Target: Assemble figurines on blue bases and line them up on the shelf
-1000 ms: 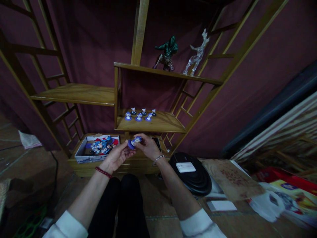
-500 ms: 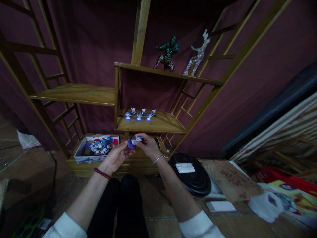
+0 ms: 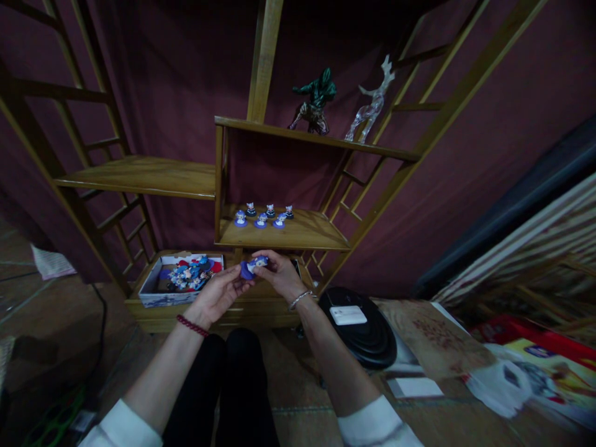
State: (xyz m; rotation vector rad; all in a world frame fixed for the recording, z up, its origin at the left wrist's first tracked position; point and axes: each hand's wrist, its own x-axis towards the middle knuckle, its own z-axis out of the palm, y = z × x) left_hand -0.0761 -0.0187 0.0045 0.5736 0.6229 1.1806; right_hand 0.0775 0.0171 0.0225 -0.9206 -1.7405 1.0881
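Between my two hands is a small purple and white figurine [image 3: 255,266], tilted on its side with its round purple base toward the left. My left hand [image 3: 223,290] pinches the base with thumb and fingertips. The figurine's upper part is gripped by my right hand [image 3: 280,273], whose fingers hide some of it. Just beyond, on the middle shelf [image 3: 302,233], stand several similar figurines: a front row on purple bases [image 3: 261,221] and a back row on dark bases [image 3: 270,211]. To the left of my hands, an open box [image 3: 161,298] holds a jumble of small colourful figurines [image 3: 190,273].
A green hooded statue [image 3: 319,99] and a clear deer-like statue [image 3: 370,108] stand on the upper shelf. A wooden upright [image 3: 218,186] borders the middle shelf. At right are a round black object [image 3: 367,344] with a white item [image 3: 348,315] on it and a plastic bag [image 3: 498,385].
Almost nothing differs. Both hands stay in the same place around the figurine, with only a very slight shift of the right hand and wrist.
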